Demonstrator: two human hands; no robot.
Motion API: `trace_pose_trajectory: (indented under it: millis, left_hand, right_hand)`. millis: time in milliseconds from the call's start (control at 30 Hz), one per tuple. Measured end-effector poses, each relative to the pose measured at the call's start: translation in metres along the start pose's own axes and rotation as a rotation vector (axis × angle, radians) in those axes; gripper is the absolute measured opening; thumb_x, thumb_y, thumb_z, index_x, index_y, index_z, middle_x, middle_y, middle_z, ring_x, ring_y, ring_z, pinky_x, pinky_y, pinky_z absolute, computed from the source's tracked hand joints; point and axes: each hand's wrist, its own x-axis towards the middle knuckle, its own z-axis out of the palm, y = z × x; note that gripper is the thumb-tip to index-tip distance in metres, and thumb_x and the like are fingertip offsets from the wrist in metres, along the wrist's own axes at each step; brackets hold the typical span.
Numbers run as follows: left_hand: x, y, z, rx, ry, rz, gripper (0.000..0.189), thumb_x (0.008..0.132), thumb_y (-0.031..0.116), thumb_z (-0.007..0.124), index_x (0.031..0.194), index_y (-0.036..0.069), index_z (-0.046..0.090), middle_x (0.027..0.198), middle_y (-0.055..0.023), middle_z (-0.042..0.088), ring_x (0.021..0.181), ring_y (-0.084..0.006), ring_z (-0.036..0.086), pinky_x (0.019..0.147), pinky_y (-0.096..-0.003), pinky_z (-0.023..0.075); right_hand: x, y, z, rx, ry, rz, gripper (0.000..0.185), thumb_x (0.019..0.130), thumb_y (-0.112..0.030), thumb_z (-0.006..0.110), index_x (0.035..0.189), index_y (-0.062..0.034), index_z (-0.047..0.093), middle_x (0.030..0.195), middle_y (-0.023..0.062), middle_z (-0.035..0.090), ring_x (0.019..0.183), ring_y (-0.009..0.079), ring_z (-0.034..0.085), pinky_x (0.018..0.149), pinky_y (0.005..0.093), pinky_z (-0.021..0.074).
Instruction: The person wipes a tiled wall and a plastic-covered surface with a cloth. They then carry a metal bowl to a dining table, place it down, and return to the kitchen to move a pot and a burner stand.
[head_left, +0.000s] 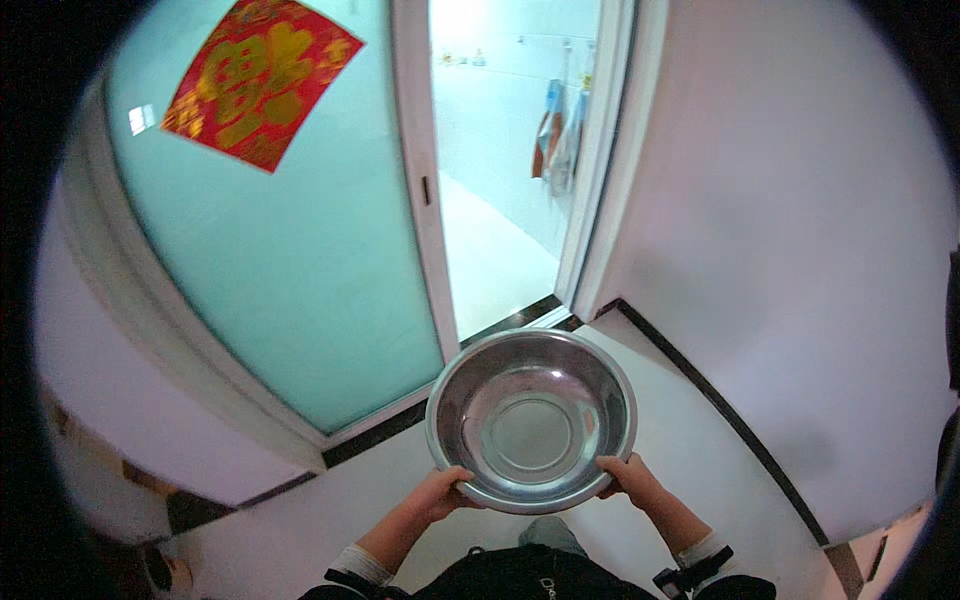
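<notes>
A wide stainless-steel basin (531, 435) is held out level in front of my body, with a rolled rim and a bare, shiny inside. My left hand (442, 495) grips its near-left rim, thumb over the edge. On the near-right rim my right hand (628, 480) has hold in the same way. The fingers under the basin are mostly hidden. Past the basin stands a frosted-glass sliding door (322, 262) in a pale frame, partly drawn aside, with a tiled room (495, 225) showing through the gap.
A red and gold paper decoration (259, 82) bearing writing hangs on the glass. Bags or cloths (559, 135) hang inside the tiled room. A dark stone sill (517, 319) crosses the doorway. A white wall (765, 225) with a dark skirting strip (720, 405) bounds the right side.
</notes>
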Motion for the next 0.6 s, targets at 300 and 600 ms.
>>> trace_pose_trajectory:
  millis: [300, 600]
  left_hand:
    - [0.149, 0.023, -0.016, 0.095, -0.090, -0.097, 0.040, 0.077, 0.012, 0.059, 0.111, -0.006, 0.047, 0.098, -0.0195, 0.058, 0.087, -0.0321, 0.061, 0.077, -0.0471, 0.0541]
    - [0.123, 0.015, -0.003, 0.124, 0.030, -0.053, 0.027, 0.078, 0.014, 0.058, 0.097, -0.005, 0.055, 0.089, -0.0171, 0.061, 0.084, -0.0304, 0.062, 0.077, -0.0472, 0.0523]
  right_hand:
    - [0.083, 0.040, -0.026, 0.127, 0.189, -0.017, 0.049, 0.077, -0.040, 0.061, 0.093, 0.0058, 0.057, 0.073, 0.0147, 0.061, 0.060, 0.0230, 0.062, 0.056, 0.0341, 0.0537]
    - [0.081, 0.023, -0.032, 0.113, 0.151, 0.004, 0.046, 0.077, -0.037, 0.060, 0.092, 0.0062, 0.058, 0.075, 0.0157, 0.062, 0.060, 0.0227, 0.062, 0.054, 0.0339, 0.0543]
